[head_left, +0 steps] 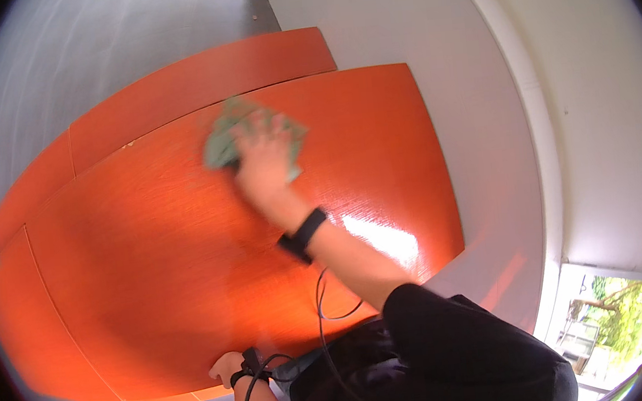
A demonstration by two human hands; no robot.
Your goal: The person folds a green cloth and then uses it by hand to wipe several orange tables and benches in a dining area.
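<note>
Wiping appears underway, its finished share unclear, as the right hand (263, 156) spreads unclenched fingers over a green cloth (221, 145) on the bench (148, 256), the left hand (227, 367), grip indiscernible, behind them.

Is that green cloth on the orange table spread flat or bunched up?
Bunched up: the green cloth looks crumpled under the right hand on the table, its outline uneven. Blur leaves unclear whether it is folded.
</note>
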